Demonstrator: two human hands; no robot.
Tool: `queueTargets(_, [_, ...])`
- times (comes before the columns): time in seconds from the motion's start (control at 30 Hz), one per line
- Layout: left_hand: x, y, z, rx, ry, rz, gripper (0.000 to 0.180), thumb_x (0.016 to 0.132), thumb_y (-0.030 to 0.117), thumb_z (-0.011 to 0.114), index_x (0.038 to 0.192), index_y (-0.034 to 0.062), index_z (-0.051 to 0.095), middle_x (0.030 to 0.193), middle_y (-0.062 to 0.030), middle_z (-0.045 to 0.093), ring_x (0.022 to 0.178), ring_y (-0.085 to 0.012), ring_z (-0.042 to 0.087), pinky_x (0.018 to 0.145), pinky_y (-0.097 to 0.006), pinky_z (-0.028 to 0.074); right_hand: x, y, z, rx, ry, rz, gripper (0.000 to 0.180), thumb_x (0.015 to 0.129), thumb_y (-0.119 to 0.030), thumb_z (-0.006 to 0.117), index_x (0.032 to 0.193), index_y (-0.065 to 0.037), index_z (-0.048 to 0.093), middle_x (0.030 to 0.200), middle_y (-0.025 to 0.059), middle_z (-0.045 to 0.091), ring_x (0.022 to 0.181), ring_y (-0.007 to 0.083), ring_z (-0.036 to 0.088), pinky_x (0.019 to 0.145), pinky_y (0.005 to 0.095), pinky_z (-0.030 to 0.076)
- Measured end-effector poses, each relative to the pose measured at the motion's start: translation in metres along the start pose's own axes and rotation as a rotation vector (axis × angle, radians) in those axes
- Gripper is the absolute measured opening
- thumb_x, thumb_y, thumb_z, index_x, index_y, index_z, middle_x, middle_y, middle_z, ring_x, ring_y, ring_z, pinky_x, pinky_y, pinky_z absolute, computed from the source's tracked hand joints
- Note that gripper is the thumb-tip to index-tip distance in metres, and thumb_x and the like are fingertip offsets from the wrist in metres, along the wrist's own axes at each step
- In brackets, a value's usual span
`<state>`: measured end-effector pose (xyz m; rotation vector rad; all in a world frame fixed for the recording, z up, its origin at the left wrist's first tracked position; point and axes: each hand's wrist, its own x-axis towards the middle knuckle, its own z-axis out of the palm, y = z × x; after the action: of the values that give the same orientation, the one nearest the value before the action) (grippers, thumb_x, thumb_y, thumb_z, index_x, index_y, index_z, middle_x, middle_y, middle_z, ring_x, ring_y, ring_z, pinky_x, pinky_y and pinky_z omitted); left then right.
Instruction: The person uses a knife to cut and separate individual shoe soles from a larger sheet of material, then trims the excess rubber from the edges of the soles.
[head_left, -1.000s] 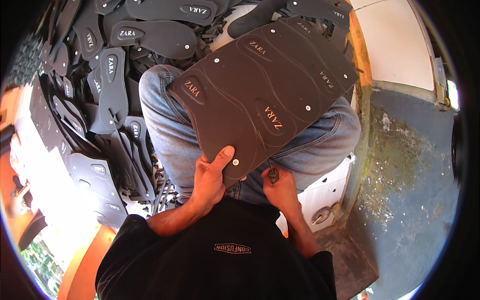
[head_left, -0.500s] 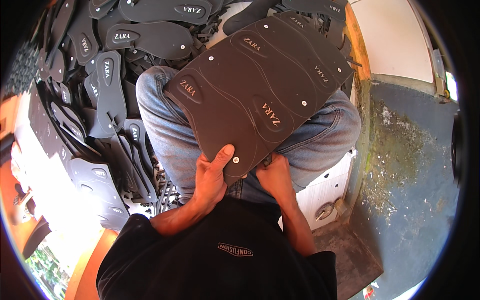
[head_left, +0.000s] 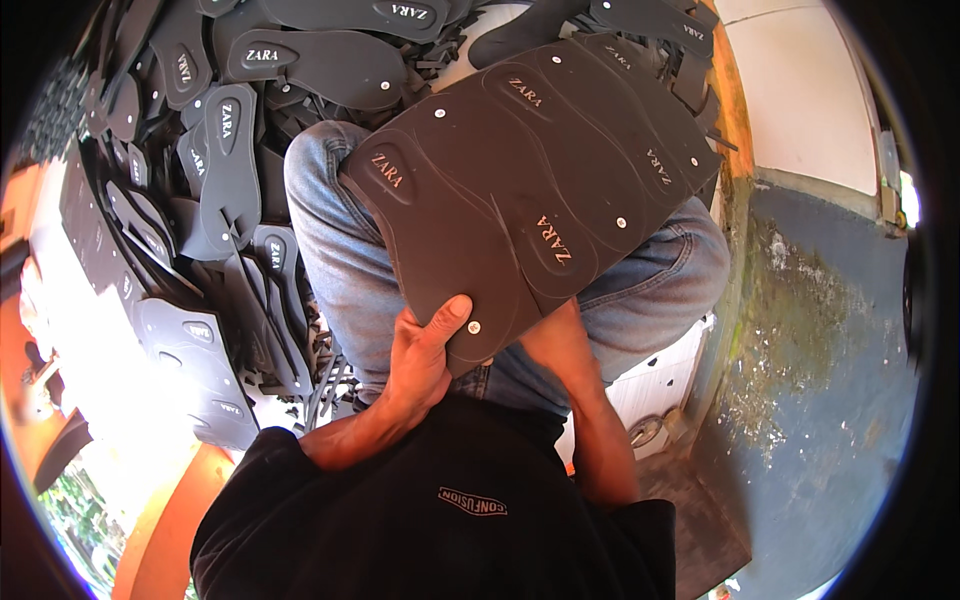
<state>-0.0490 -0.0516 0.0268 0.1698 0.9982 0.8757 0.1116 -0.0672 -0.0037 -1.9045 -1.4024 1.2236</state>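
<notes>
Head view shows a dark rubber sheet lying across the person's jeans-clad lap, with sole outlines cut into it and small pale rivet-like dots on its surface. Its long axis runs on a slant, from the near corner by the hands at lower centre up toward the upper right, where the far edge meets a heap of other cut pieces and is hard to separate from them. The sheet tilts, its near edge raised off the thighs.

The left hand grips the near corner: the thumb presses on top beside a pale dot, the other fingers curl out of sight under the sheet. The right hand is almost wholly hidden beneath the sheet's lower edge; only its back and wrist show, so whether its fingers are closed on the sheet cannot be told.

Left of the lap lies a pile of dark cut-out soles, overlapping at many angles, their far ones darkened by the lens rim. At right runs a stained blue-grey floor, and a white block sits partly hidden under the right thigh.
</notes>
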Motion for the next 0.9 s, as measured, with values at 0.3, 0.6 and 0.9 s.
queueTargets(0.3, [0.000,0.001,-0.008,-0.063,-0.010,-0.017,0.023,0.086,0.021,0.065,0.093,-0.0005,0.061,0.075,-0.0093,0.064,0.058,-0.0170,0.063,0.046,-0.028,0.053,0.022,-0.005,-0.016,-0.142,-0.202,-0.179,0.037,0.077,-0.010,0.064,0.112,0.000,0.056,0.111,0.0194,0.059,0.107,0.0330,0.056,0.089,0.0379,0.043])
queueTargets(0.6, [-0.001,0.005,-0.007,-0.078,-0.011,-0.044,0.024,0.087,0.023,0.064,0.095,-0.0001,0.062,0.075,-0.0095,0.065,0.058,-0.0163,0.063,0.046,-0.026,0.053,0.037,0.014,-0.014,-0.311,-0.106,-0.446,0.036,0.081,-0.012,0.062,0.115,-0.002,0.055,0.117,0.0155,0.057,0.110,0.0287,0.054,0.089,0.0389,0.043])
queueTargets(0.9, [-0.002,0.007,-0.006,-0.088,0.009,-0.028,0.022,0.087,0.021,0.063,0.094,0.0004,0.063,0.076,-0.0084,0.065,0.059,-0.0151,0.063,0.047,-0.025,0.052,0.048,0.019,-0.007,-0.080,0.078,-0.460,0.035,0.082,-0.014,0.062,0.114,-0.003,0.056,0.110,0.0128,0.061,0.102,0.0269,0.058,0.084,0.0382,0.046])
